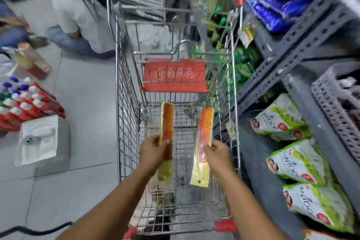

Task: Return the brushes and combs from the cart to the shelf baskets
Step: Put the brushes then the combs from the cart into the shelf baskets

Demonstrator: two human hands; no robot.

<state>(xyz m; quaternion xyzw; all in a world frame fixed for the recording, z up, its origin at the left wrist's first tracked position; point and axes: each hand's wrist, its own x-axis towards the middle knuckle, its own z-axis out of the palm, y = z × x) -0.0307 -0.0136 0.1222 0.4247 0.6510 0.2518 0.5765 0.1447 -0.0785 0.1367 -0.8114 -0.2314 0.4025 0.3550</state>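
I look down into a wire shopping cart (126, 103) with a red handle and a red child-seat flap. My left hand (153, 153) grips an orange comb in a yellow sleeve (168, 122) above the cart. My right hand (219, 155) grips a second orange comb in a yellow sleeve (203, 142), held upright beside the first. Both combs hang over the cart's basket. A grey perforated shelf basket (331, 107) sits on the rack at the right. More packets lie blurred at the cart's near end.
A grey metal rack (292, 60) runs along the right with green-white soap packs (300, 161) and blue packs above. On the floor at left are a crate of bottles (25, 101) and a white package (39, 138). A person crouches at top left (78, 19).
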